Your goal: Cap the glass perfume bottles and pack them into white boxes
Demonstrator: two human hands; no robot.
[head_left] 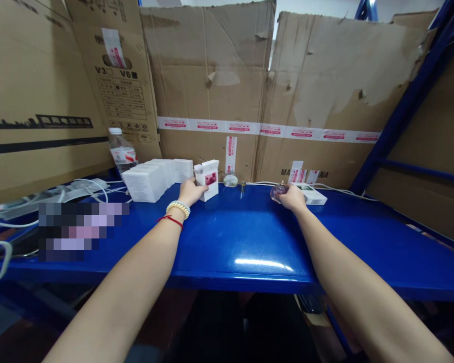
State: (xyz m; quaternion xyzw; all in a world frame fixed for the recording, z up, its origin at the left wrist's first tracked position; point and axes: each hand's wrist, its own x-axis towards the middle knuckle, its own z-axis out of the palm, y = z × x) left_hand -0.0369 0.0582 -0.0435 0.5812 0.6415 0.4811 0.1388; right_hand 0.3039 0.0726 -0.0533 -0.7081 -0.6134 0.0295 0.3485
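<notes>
My left hand (192, 191) is closed on a small white box (211, 180) with a pink picture on its front; the box stands upright on the blue table, its top flap raised. My right hand (292, 196) grips a pinkish glass bottle (277, 193) at the table's back. Behind that hand lies another white box (315, 195), partly hidden. Between my hands stand a round clear bottle (230, 179) and a tiny dark vial (242, 189). Rows of white boxes (142, 184) are grouped left of my left hand.
A water bottle (123, 151) stands behind the white boxes. White cables and a power strip (56, 197) run along the left side, near a blurred-out patch. Cardboard sheets (212, 91) wall the back, and a blue metal post (404, 101) rises at the right.
</notes>
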